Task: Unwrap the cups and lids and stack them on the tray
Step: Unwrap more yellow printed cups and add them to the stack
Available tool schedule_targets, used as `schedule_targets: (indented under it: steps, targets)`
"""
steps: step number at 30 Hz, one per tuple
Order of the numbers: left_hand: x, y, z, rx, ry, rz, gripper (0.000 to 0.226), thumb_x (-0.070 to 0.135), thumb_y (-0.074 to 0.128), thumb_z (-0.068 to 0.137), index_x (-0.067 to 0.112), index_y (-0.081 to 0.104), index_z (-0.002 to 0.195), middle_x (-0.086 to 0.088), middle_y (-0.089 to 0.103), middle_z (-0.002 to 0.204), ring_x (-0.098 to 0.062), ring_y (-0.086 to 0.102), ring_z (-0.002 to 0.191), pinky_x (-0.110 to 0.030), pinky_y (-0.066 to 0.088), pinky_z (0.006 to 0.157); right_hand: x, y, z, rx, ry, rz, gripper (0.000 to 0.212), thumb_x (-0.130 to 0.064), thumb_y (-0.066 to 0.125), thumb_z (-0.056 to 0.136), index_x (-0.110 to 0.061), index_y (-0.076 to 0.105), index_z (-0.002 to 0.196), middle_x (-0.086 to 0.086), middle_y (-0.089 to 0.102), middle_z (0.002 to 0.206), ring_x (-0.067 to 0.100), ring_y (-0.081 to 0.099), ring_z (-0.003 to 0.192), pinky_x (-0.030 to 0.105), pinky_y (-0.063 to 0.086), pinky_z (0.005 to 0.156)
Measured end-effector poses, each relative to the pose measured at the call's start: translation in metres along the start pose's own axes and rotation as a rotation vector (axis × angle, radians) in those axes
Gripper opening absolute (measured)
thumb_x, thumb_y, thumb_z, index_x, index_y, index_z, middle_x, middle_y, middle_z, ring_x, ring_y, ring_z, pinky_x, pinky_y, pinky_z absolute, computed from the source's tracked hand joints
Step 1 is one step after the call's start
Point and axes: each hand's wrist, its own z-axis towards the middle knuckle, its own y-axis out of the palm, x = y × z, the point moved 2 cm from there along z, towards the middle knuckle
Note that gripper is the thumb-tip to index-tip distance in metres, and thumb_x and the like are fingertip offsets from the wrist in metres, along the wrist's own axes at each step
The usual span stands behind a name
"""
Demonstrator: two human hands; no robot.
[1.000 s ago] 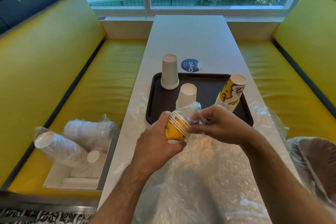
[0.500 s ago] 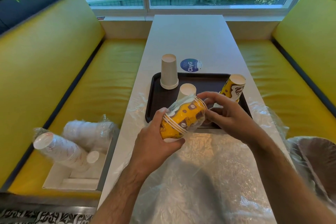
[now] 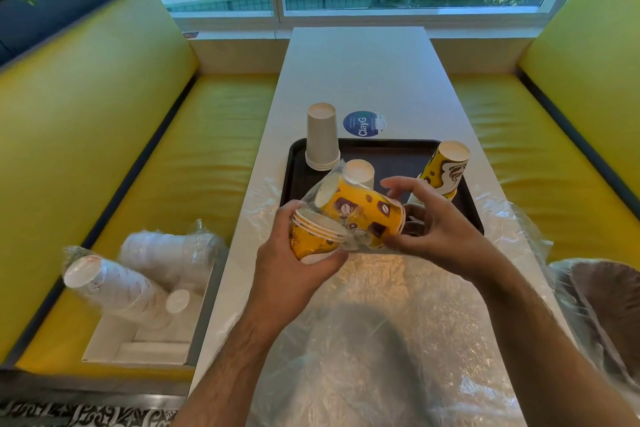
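Both forearms come in from the bottom edge and meet in the middle of the view, bare to the elbow. The left hand (image 3: 294,253) is curled, its thumb below and its fingers (image 3: 291,215) wrapped over the top of what it holds. The right hand (image 3: 433,229) is turned palm to the left, its fingers (image 3: 401,184) spread and bent, the thumb underneath, pinching lightly.
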Motion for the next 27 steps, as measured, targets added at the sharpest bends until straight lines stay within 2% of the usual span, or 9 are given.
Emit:
schedule_targets:
  steps: [3, 6, 10, 15, 17, 20, 24, 25, 27]
  targets:
    - [0.002, 0.002, 0.002, 0.002, -0.010, -0.034, 0.077, 0.029, 0.091, 0.072, 0.036, 0.045, 0.134, 0.018, 0.063, 0.114, 0.007, 0.064, 0.096, -0.008, 0.052, 0.072, 0.005, 0.004, 0.003, -0.032, 0.012, -0.118, 0.075, -0.024, 0.090, 0.071, -0.030, 0.054, 0.136, -0.006, 0.048, 0.127, 0.015, 0.061, 0.117, 0.032, 0.058, 0.095]
    - [0.002, 0.005, 0.004, -0.004, -0.019, -0.051, 0.077, 0.028, 0.090, 0.073, 0.037, 0.045, 0.134, 0.017, 0.063, 0.117, 0.007, 0.063, 0.098, -0.008, 0.051, 0.070, 0.007, 0.006, 0.004, -0.049, 0.044, -0.050, 0.075, -0.011, 0.088, 0.074, -0.035, 0.049, 0.134, -0.003, 0.056, 0.132, 0.016, 0.064, 0.117, 0.038, 0.059, 0.094]
    - [0.001, 0.006, 0.008, 0.022, -0.037, -0.067, 0.075, 0.030, 0.090, 0.073, 0.036, 0.046, 0.135, 0.015, 0.064, 0.117, 0.007, 0.063, 0.096, -0.006, 0.051, 0.070, 0.008, 0.002, 0.003, -0.081, 0.035, -0.004, 0.065, -0.006, 0.077, 0.087, -0.026, 0.047, 0.141, -0.004, 0.061, 0.133, 0.013, 0.063, 0.122, 0.038, 0.057, 0.097]
    - [0.001, 0.009, 0.014, 0.029, -0.040, -0.062, 0.076, 0.034, 0.091, 0.072, 0.041, 0.045, 0.133, 0.015, 0.065, 0.119, 0.000, 0.066, 0.100, -0.010, 0.054, 0.076, 0.001, -0.001, 0.002, -0.047, 0.020, -0.183, 0.073, -0.038, 0.083, 0.070, -0.037, 0.051, 0.135, -0.011, 0.061, 0.124, 0.001, 0.060, 0.115, 0.019, 0.055, 0.091]
    - [0.004, 0.011, 0.016, 0.024, -0.030, -0.065, 0.076, 0.034, 0.090, 0.072, 0.040, 0.045, 0.133, 0.015, 0.064, 0.119, 0.000, 0.065, 0.101, -0.011, 0.054, 0.075, -0.002, -0.004, 0.005, -0.002, 0.003, -0.231, 0.069, -0.040, 0.085, 0.066, -0.037, 0.053, 0.128, -0.012, 0.057, 0.122, -0.003, 0.058, 0.111, 0.015, 0.053, 0.087]
    - [0.005, 0.013, 0.017, 0.023, -0.017, -0.070, 0.074, 0.034, 0.090, 0.072, 0.040, 0.045, 0.131, 0.018, 0.062, 0.117, 0.005, 0.063, 0.099, -0.008, 0.051, 0.073, -0.004, -0.021, 0.011, 0.171, -0.042, -0.276, 0.066, -0.028, 0.093, 0.066, -0.031, 0.053, 0.119, -0.013, 0.059, 0.113, -0.006, 0.059, 0.101, 0.008, 0.049, 0.078]
    - [0.000, 0.014, 0.017, 0.014, -0.026, -0.057, 0.075, 0.033, 0.090, 0.072, 0.039, 0.045, 0.133, 0.016, 0.061, 0.120, 0.003, 0.063, 0.101, -0.008, 0.051, 0.075, -0.003, -0.050, 0.025, 0.523, -0.049, -0.285, 0.078, -0.027, 0.096, 0.061, -0.020, 0.050, 0.124, -0.008, 0.060, 0.111, -0.001, 0.058, 0.096, 0.006, 0.047, 0.072]
    - [-0.001, 0.014, 0.017, 0.014, -0.027, -0.056, 0.075, 0.033, 0.091, 0.072, 0.039, 0.046, 0.132, 0.016, 0.062, 0.120, 0.004, 0.063, 0.101, -0.009, 0.052, 0.076, -0.001, -0.056, 0.028, 0.598, -0.035, -0.297, 0.081, -0.031, 0.097, 0.059, -0.021, 0.049, 0.123, -0.007, 0.060, 0.112, 0.005, 0.060, 0.098, 0.013, 0.051, 0.077]
    - [-0.004, 0.014, 0.018, 0.013, -0.026, -0.051, 0.076, 0.033, 0.091, 0.072, 0.038, 0.046, 0.133, 0.015, 0.062, 0.121, 0.002, 0.064, 0.101, -0.011, 0.053, 0.078, 0.005, -0.066, 0.035, 0.731, -0.008, -0.351, 0.090, -0.050, 0.095, 0.052, -0.021, 0.049, 0.123, -0.006, 0.059, 0.114, 0.020, 0.058, 0.108, 0.041, 0.054, 0.091]
